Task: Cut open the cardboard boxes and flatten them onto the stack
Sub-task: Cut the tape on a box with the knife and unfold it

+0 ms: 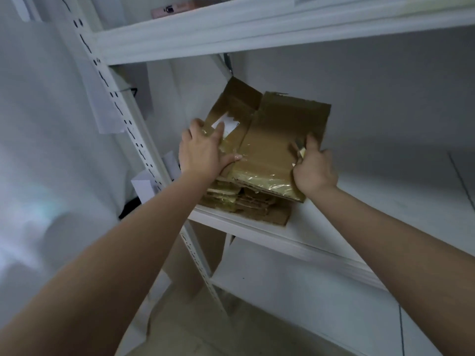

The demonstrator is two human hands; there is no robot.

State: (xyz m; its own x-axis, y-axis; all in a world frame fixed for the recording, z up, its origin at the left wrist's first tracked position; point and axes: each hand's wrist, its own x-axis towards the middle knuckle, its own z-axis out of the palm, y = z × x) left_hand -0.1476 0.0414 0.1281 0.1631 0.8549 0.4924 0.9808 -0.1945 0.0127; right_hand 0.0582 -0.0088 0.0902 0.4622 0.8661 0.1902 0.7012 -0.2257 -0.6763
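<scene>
A flattened brown cardboard box (270, 140) with shiny tape along its seams lies on top of a stack of flattened cardboard (246, 204) on a white shelf. My left hand (203, 152) presses flat on the box's left side, fingers spread over the taped seam beside a white label. My right hand (313, 168) is at the box's right edge, curled round a small cutter (299, 147) whose metal tip points up and away. The far flaps of the box stick up slightly toward the back wall.
The white shelf board (359, 214) stretches to the right of the stack. A perforated white upright (133, 140) stands left of it, with papers and a black item hanging beside it. An upper shelf (231, 34) overhangs, bearing a pink item (180, 7). More cardboard (195, 260) leans below.
</scene>
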